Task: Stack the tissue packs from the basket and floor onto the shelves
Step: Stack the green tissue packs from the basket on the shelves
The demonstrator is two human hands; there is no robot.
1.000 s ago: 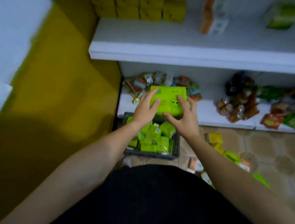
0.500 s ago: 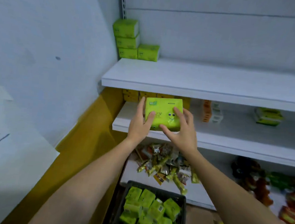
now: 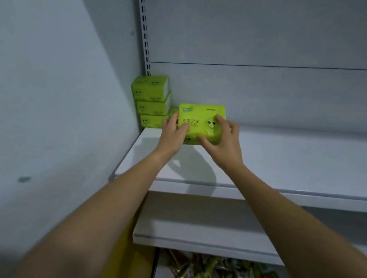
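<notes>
A bright green tissue pack with a smiley face is held over the back left of the top white shelf. My left hand grips its left edge and my right hand grips its right side and lower edge. Just left of it, three stacked green tissue packs stand in the shelf's corner against the wall. A further green pack peeks out behind the held one. The basket is out of view.
A grey wall closes the left side, and a slotted upright runs up the shelf's back corner. A lower white shelf sits below. Snack packets lie on the shelf beneath it.
Both hands have lifted the green tissue pack from above the basket up past the middle shelf to the top shelf. The view has tilted upward, so basket and floor have dropped out of sight.
</notes>
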